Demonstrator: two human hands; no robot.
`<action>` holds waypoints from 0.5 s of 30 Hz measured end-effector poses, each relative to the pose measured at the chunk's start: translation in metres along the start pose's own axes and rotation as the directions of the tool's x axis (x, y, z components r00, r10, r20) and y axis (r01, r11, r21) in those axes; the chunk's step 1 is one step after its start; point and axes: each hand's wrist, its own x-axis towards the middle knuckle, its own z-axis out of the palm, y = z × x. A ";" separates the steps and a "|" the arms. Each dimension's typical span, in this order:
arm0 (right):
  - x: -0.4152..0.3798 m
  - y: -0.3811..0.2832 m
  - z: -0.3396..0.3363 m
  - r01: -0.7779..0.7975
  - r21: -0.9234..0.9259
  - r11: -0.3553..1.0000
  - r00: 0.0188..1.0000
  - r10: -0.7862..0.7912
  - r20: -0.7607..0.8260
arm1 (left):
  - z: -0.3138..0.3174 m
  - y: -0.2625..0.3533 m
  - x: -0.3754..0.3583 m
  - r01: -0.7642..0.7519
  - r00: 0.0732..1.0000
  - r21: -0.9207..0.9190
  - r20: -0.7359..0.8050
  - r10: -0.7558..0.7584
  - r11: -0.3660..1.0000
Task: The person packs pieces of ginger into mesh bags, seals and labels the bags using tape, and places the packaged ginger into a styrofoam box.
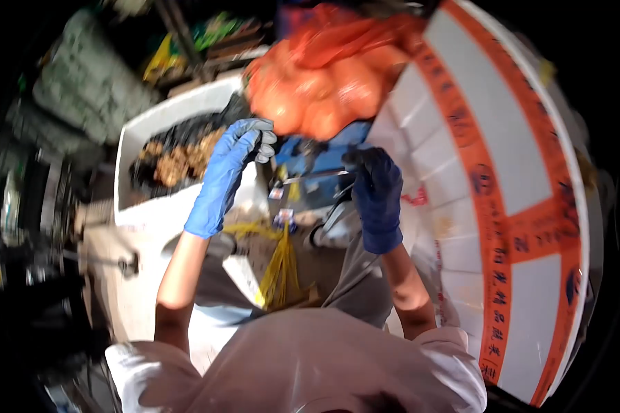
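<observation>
My left hand, in a blue glove with grey fingers, is raised in front of the white foam box. Its fingers are curled closed, and a small dark bit shows by the fingertips; what it is I cannot make out. My right hand, also gloved, is closed around the end of what looks like a knife, with a thin shiny blade pointing left toward my other hand. The knife's handle is hidden in the fist. Just beyond both hands is a red mesh sack packed with round produce.
At left, a white foam box holds brown knobbly pieces on black plastic. Tall white foam boxes with orange tape stand close on my right. Between my legs lies a yellow plastic bag. A blue container sits under the sack.
</observation>
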 end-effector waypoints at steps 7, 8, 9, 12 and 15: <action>-0.153 0.076 0.141 -0.640 0.030 0.768 0.647 0.517 0.561 | -0.102 -0.095 -0.054 0.425 0.768 -0.085 -0.492 -0.409 0.901; -0.165 0.083 0.155 -0.704 0.004 0.710 0.563 0.554 0.613 | -0.112 -0.103 -0.053 0.440 0.755 -0.096 -0.498 -0.426 0.893; -0.183 0.096 0.170 -0.711 -0.008 0.703 0.543 0.556 0.629 | -0.121 -0.107 -0.049 0.433 0.768 -0.097 -0.481 -0.423 0.896; -0.244 0.140 0.212 -0.592 0.108 0.798 0.648 0.392 0.652 | -0.136 -0.109 -0.032 0.374 0.824 -0.141 -0.403 -0.399 0.916; -0.288 0.172 0.252 -0.937 -0.105 0.332 0.191 0.742 0.642 | -0.128 -0.094 -0.020 0.369 0.794 -0.143 -0.466 -0.391 0.918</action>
